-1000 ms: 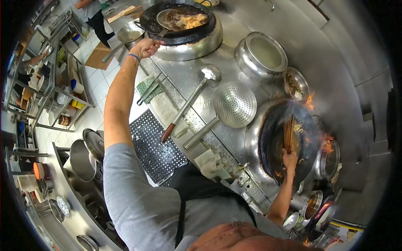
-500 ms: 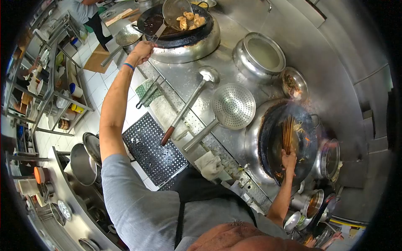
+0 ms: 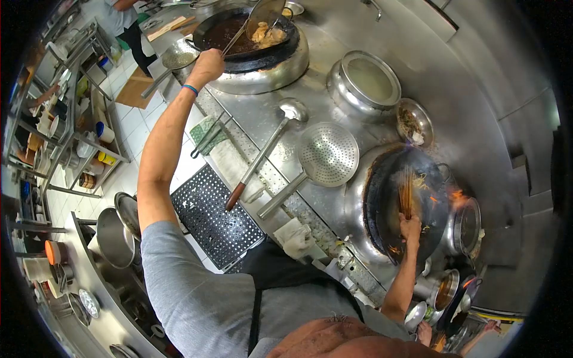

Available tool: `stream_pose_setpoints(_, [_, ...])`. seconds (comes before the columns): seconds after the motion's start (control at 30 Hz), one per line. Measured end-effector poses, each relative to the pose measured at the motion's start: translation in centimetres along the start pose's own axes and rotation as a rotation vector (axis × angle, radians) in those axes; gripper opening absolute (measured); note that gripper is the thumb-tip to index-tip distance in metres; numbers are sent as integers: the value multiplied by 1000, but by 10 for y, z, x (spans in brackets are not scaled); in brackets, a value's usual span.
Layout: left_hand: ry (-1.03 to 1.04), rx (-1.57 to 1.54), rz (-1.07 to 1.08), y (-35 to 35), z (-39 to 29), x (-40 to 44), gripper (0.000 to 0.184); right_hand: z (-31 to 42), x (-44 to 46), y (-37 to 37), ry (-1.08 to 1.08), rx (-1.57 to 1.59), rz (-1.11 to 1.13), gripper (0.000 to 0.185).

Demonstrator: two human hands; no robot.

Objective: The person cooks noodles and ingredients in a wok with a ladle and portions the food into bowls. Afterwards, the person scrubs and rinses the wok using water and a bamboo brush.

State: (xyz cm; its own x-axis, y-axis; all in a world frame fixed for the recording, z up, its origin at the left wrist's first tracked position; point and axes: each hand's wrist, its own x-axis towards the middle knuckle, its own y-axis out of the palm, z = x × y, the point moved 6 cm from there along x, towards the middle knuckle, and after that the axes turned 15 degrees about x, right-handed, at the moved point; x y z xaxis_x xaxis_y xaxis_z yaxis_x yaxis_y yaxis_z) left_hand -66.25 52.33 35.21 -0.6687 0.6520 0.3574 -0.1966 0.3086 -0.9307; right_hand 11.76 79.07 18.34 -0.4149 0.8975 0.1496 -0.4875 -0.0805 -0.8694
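Observation:
My left hand [image 3: 207,65] is closed round the handle of a wire strainer [image 3: 267,8], whose bowl is tipped on edge above a wok of dark oil [image 3: 219,37]. Golden fried pieces [image 3: 268,38] lie at the oil's right side, below the strainer. At the right, my right hand [image 3: 410,228] grips a bamboo wok brush [image 3: 406,194]. Its bristles point into a second, blackened wok [image 3: 434,224], where shreds of food and some steam show. Between the woks lie a ladle [image 3: 259,152] with a wooden grip and a perforated skimmer [image 3: 327,154].
A lidless pot of cloudy liquid [image 3: 371,80] and a bowl of scraps [image 3: 413,123] stand behind. Orange flame [image 3: 458,198] shows beside the right wok. Tongs [image 3: 210,136] and cloths [image 3: 294,237] line the front edge. Another person [image 3: 126,22] stands far left; other hands [image 3: 424,332] show lower right.
The strainer has turned from cupping the fried pieces to a steeper tilt, and they now sit lower in the wok. My left wrist has rolled. Flame by the right wok looks brighter.

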Motion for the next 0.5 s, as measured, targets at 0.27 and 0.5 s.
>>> stream_pose_setpoints(0.27, [19,48,-40,-16,-17,21,19,11,-1,-8,75,-27,39,55])
stream_pose_setpoints(0.5, [117,83,49,15,-20,15,22,32,-4,-14,156,21,73,56])
